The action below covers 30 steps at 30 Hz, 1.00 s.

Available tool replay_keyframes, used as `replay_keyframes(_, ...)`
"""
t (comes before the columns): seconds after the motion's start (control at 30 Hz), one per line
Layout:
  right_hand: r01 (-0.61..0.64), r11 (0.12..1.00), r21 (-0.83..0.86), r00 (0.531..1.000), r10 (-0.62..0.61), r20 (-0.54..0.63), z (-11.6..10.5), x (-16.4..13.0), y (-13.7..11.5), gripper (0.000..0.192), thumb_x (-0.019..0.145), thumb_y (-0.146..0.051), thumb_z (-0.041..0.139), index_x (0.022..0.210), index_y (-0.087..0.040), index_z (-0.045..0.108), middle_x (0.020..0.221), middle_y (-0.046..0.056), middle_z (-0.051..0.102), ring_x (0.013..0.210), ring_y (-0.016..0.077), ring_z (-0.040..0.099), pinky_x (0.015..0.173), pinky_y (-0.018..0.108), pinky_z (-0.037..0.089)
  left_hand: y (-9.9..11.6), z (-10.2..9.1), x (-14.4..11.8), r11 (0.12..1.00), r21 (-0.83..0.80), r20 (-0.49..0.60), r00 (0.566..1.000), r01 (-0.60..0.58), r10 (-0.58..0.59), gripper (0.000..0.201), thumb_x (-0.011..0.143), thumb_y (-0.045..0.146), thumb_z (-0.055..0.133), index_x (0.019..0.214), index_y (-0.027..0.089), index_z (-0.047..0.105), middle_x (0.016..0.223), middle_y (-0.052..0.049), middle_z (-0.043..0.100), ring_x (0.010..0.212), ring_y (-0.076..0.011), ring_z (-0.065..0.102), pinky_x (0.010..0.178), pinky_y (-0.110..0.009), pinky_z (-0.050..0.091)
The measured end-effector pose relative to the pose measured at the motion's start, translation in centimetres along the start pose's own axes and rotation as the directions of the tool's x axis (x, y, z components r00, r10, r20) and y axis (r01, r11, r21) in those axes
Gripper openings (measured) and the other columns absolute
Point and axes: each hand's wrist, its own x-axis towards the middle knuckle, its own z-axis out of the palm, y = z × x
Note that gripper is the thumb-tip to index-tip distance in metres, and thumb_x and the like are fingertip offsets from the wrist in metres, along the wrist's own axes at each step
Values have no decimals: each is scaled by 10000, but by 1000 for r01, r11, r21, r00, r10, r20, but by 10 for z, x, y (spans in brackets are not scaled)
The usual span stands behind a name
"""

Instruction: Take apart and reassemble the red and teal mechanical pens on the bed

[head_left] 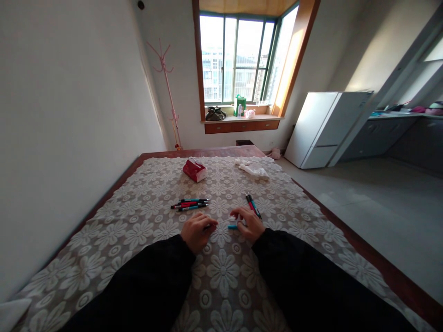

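Note:
My left hand [199, 231] is closed in a pinch just above the tablecloth, its fingertips pointing right. A dark bit shows at those fingertips, too small to name. Facing it, my right hand [249, 224] has curled fingers, with a short blue pen barrel [232, 227] jutting out by the thumb. A thin whitish rod [226, 220] spans the gap between both hands, reaching the right fingertips. Beyond my left hand lies a bunch of several pens [190, 204] in black, red and blue. Two more pens, red and blue [254, 205], lie slanted just past my right hand.
A flower-patterned lace tablecloth [138, 230] covers the wooden table. Farther back are a red tissue pack [194, 170] and a crumpled white plastic bag [254, 170]. A wall runs along the left; a white fridge [321, 129] and a pink coat rack [168, 87] stand beyond.

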Motion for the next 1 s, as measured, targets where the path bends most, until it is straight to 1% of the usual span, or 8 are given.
replay_keyframes(0.07,51,992,-111,997,-44,65,1,-1,-3,235,722,-150,614,945,-211,653,934,54,654,911,230,584,856,371,448,1,-1,0,1000,-5,-16,1000,6,-6,103,919,225,640,947,245,736,859,-21,740,862,-191,641,774,-309,525)
replay_keyframes(0.13,85,981,-176,992,-66,109,3,-2,-3,155,742,-165,647,887,-218,644,963,61,660,951,246,580,866,375,440,2,-1,0,1000,-7,-27,1000,11,-11,101,912,214,645,941,243,737,864,-23,743,859,-191,644,775,-309,528)
replay_keyframes(0.2,71,979,-192,994,-53,95,4,-3,-1,123,789,-137,610,878,-220,624,947,58,670,933,236,589,845,359,434,3,-2,1,1000,-9,-34,999,14,-14,106,912,207,644,946,241,739,870,-24,746,861,-192,646,778,-310,529)
replay_keyframes(0.27,18,983,-184,1000,-17,10,5,-3,2,147,839,-114,552,924,-220,607,911,48,678,894,220,603,837,351,420,3,-2,1,1000,-13,-43,999,16,-16,113,913,204,641,949,242,741,872,-23,747,859,-191,648,777,-309,529)
replay_keyframes(0.33,-10,983,-186,994,-11,-113,4,-3,3,151,882,-119,508,953,-220,594,886,41,682,869,214,605,875,367,395,2,-2,1,1000,-16,-48,999,21,-22,116,915,203,638,952,243,740,870,-23,746,856,-191,649,777,-309,529)
replay_keyframes(0.43,25,978,-207,960,-81,-267,2,-3,-2,132,913,-141,480,949,-219,580,877,40,679,865,212,592,934,395,352,0,-1,0,1000,-16,-52,998,26,-27,112,917,204,638,955,243,736,862,-21,742,863,-193,649,786,-313,525)
replay_keyframes(0.5,59,976,-211,940,-126,-316,0,-3,-7,127,925,-150,467,949,-218,572,870,40,672,857,206,584,938,397,344,-1,0,-1,1000,-16,-52,998,25,-26,108,917,206,641,960,244,733,862,-20,740,868,-194,647,791,-314,523)
replay_keyframes(1.0,171,965,-200,949,-215,-228,-3,-5,-18,108,906,-161,498,954,-233,563,870,45,677,872,218,585,909,410,375,-1,-1,0,1000,16,-28,1000,11,-11,116,915,222,638,952,247,746,873,-27,751,867,-199,652,774,-319,537)
